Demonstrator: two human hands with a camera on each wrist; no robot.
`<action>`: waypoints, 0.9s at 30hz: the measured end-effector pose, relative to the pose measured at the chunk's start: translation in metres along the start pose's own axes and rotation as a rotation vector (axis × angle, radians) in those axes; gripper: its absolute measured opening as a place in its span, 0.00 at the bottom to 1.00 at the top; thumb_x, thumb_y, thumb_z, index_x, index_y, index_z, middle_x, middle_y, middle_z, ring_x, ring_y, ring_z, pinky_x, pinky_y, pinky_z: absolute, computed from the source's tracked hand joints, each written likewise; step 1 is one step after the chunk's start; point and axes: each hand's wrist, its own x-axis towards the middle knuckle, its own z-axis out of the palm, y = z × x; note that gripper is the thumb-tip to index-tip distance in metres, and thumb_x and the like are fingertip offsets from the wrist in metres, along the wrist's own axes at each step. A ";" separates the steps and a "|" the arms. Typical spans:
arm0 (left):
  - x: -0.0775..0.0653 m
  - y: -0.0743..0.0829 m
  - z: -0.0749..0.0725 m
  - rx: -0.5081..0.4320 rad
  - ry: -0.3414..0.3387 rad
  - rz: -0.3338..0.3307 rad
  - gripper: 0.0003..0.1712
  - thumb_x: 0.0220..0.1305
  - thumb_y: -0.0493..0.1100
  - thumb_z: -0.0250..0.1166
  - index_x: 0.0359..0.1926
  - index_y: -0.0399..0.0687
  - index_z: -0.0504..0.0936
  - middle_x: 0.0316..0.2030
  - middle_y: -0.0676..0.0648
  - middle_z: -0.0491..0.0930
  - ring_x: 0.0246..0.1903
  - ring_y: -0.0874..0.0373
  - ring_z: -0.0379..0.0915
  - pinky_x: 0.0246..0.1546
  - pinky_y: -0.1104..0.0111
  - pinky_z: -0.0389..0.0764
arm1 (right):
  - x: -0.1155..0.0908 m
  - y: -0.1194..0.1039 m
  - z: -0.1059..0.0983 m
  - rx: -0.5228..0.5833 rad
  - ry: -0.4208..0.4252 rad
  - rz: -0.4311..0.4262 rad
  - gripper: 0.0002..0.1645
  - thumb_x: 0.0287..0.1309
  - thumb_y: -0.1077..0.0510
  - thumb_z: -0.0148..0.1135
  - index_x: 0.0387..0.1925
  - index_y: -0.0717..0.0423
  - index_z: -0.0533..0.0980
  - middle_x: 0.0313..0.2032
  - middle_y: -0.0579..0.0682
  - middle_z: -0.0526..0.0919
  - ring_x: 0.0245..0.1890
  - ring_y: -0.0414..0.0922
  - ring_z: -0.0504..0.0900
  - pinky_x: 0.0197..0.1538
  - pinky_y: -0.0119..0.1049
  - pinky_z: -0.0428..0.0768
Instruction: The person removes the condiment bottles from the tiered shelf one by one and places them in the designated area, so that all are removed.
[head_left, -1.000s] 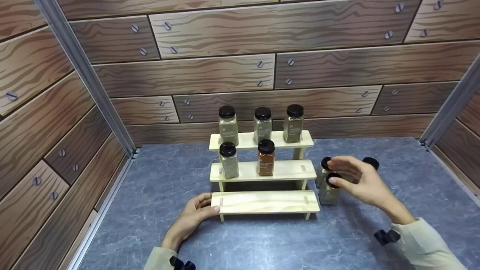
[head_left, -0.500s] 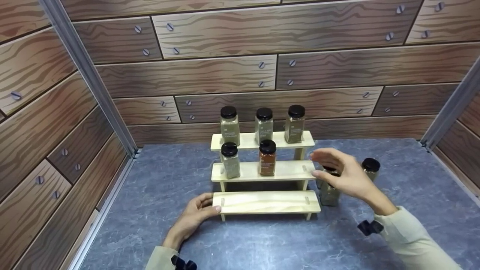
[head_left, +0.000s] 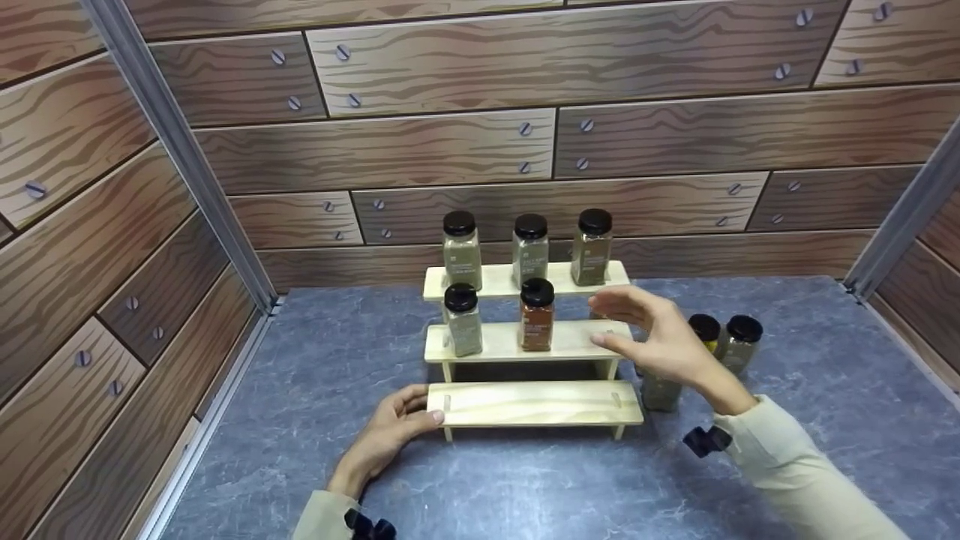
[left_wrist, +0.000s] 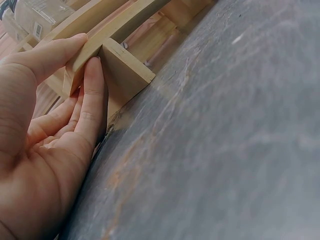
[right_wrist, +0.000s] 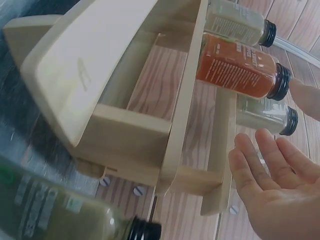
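L hand (head_left: 386,431): pinches wdn rack (head_left: 534,403)
R hand (head_left: 664,341): fingers extended
Red spice jar (head_left: 537,324): L of R hand, white txt (right_wrist: 232,72) illegible

R fingers (right_wrist: 272,156) nr red-orange jar (right_wrist: 237,67) on rack (right_wrist: 75,70); blurry jar (right_wrist: 55,210) lower L corner, prob. greenish.

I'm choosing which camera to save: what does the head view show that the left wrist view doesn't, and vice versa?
Only the head view: the right hand near the rack's right end, the orange-red jar on the middle shelf, and the jars on the tabletop.

Only the left wrist view: a fingertip of the left hand under the lowest shelf, and a barcode-like label on a clear jar.

Both: that hand gripping the shelf's end, and the tabletop.
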 end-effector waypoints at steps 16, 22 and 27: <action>0.001 -0.002 0.000 -0.004 -0.004 0.017 0.37 0.68 0.35 0.71 0.72 0.22 0.67 0.62 0.33 0.80 0.53 0.54 0.85 0.58 0.66 0.86 | 0.029 -0.003 0.031 0.048 -0.007 0.042 0.39 0.56 0.64 0.81 0.66 0.69 0.74 0.60 0.62 0.84 0.61 0.60 0.84 0.69 0.49 0.81; 0.002 -0.003 0.000 -0.004 -0.004 0.015 0.37 0.69 0.34 0.70 0.72 0.22 0.66 0.61 0.34 0.81 0.53 0.54 0.85 0.59 0.65 0.86 | 0.035 -0.002 0.044 0.106 -0.017 0.086 0.40 0.55 0.64 0.81 0.67 0.67 0.74 0.63 0.63 0.82 0.62 0.60 0.84 0.70 0.53 0.80; 0.001 -0.002 -0.001 -0.007 0.001 0.012 0.37 0.68 0.34 0.71 0.71 0.22 0.67 0.61 0.34 0.81 0.53 0.53 0.85 0.59 0.64 0.86 | 0.041 0.000 0.054 0.149 -0.004 0.083 0.40 0.54 0.66 0.81 0.66 0.67 0.73 0.60 0.64 0.84 0.60 0.60 0.84 0.69 0.52 0.82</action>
